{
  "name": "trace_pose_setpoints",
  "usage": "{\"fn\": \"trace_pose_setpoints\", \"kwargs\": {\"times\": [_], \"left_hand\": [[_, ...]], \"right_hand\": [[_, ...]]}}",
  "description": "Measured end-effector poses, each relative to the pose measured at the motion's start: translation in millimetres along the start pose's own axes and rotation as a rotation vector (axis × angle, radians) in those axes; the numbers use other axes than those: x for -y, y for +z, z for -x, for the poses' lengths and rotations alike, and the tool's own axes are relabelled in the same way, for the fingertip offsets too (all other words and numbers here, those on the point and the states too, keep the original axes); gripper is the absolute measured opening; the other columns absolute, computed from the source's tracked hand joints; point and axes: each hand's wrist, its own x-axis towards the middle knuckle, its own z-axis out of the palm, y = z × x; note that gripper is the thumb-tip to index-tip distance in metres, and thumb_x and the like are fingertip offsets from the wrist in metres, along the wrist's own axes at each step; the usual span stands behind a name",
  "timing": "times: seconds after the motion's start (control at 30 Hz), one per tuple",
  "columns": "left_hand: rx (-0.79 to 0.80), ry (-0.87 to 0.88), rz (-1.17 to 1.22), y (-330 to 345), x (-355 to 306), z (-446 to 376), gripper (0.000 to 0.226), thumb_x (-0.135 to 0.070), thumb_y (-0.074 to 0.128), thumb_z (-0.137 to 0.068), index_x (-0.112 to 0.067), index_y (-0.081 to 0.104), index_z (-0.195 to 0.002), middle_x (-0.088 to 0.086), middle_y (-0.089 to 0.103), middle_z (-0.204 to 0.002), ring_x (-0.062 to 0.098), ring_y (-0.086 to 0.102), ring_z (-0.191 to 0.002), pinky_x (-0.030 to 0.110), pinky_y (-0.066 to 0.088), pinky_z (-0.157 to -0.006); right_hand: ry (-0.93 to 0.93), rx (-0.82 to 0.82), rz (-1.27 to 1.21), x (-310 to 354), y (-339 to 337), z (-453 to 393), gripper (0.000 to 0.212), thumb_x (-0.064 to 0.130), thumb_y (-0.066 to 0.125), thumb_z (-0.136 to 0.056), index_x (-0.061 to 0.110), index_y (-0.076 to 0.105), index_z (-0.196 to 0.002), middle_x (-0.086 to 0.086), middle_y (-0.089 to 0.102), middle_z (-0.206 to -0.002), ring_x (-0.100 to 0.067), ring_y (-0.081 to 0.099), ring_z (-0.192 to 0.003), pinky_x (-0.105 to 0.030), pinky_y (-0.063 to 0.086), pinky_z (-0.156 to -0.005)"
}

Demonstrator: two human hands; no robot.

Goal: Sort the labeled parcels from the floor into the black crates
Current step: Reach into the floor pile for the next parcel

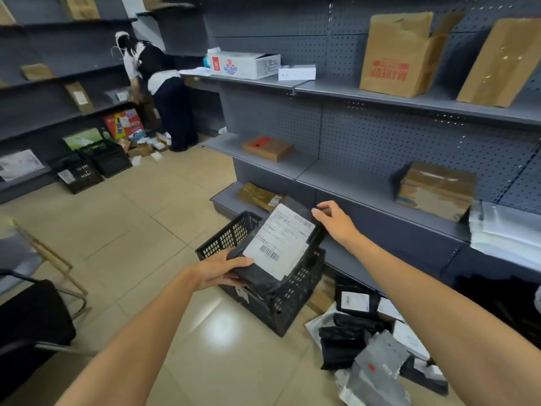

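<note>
A black parcel (260,272) with a white barcode label (281,240) is held tilted over a black crate (295,300) on the floor. My left hand (222,269) grips the parcel's lower left corner. My right hand (336,219) pinches its upper right corner. A heap of black and grey labeled parcels (369,344) lies on the tiles to the right of the crate.
Grey shelving (351,177) with cardboard boxes runs along the right. Two more black crates (96,165) sit by the left shelves. A person (161,89) bends over boxes at the back. A chair (38,288) stands at the left.
</note>
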Motion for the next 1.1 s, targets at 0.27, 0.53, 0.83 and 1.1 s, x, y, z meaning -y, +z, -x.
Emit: {"fn": "trace_pose_setpoints", "kwargs": {"times": [0.27, 0.53, 0.83, 1.1], "left_hand": [[-0.174, 0.124, 0.127, -82, 18, 11, 0.068, -0.032, 0.078, -0.082, -0.021, 0.046, -0.141, 0.007, 0.066, -0.13, 0.026, 0.07, -0.108, 0.033, 0.06, -0.08], [-0.24, 0.148, 0.163, -129, 16, -12, 0.112, -0.059, 0.094, -0.04, -0.022, 0.051, -0.136, 0.007, 0.067, -0.126, 0.026, 0.07, -0.107, 0.039, 0.06, -0.087], [-0.269, 0.103, 0.156, -174, -25, -105, 0.097, -0.055, 0.089, -0.055, -0.021, 0.049, -0.137, 0.01, 0.065, -0.128, 0.027, 0.07, -0.108, 0.042, 0.059, -0.088], [-0.248, 0.055, 0.148, -208, -87, -214, 0.07, -0.044, 0.077, -0.079, -0.021, 0.046, -0.138, 0.008, 0.065, -0.128, 0.024, 0.07, -0.108, 0.04, 0.06, -0.087]], "right_hand": [[0.141, 0.026, 0.053, 18, 93, -25, 0.038, 0.039, 0.039, -0.103, 0.012, 0.049, -0.128, -0.008, 0.053, -0.125, -0.026, 0.049, -0.105, -0.032, 0.035, -0.083], [0.179, 0.231, 0.05, 30, 135, -61, 0.045, 0.043, 0.032, -0.105, 0.014, 0.066, -0.111, -0.006, 0.063, -0.118, -0.026, 0.057, -0.109, -0.038, 0.05, -0.086], [0.287, 0.29, 0.069, 31, 155, -167, 0.048, 0.043, 0.033, -0.104, 0.011, 0.068, -0.111, -0.007, 0.066, -0.115, -0.023, 0.059, -0.096, -0.031, 0.046, -0.076], [0.333, 0.264, 0.06, 32, 141, -294, 0.044, 0.042, 0.036, -0.103, 0.014, 0.068, -0.098, -0.01, 0.069, -0.111, -0.02, 0.057, -0.082, -0.027, 0.045, -0.064]]}}
